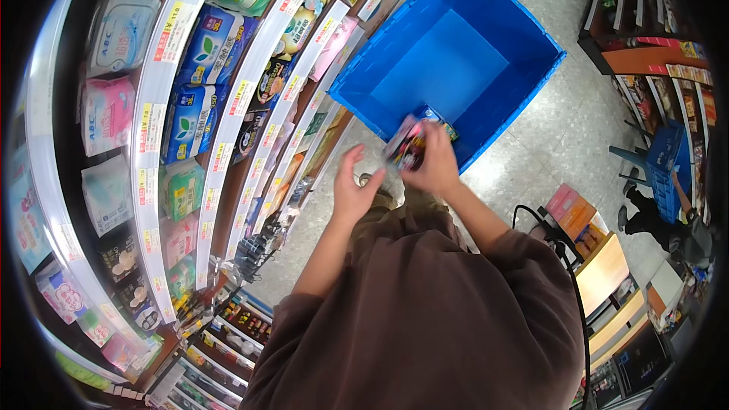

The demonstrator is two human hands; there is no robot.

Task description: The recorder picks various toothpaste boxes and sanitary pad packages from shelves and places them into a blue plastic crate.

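Note:
My right hand [435, 162] grips a small packet [405, 145] with a dark, pink and white print, over the near corner of a large blue plastic crate [450, 62]. Beneath and beside that hand, a small blue and yellow box [431, 115] shows inside the crate, partly hidden by the fingers. My left hand [357, 185] is just left of the packet, fingers spread and holding nothing. A narrow gap shows between it and the packet.
Store shelves [228, 119] with sanitary pad packs and price tags line the left side. At right stand a wooden counter [603, 273] with pink and orange boxes [571, 210], more shelving, and another person [655, 222] beside a blue crate [663, 176]. A black cable runs past my right sleeve.

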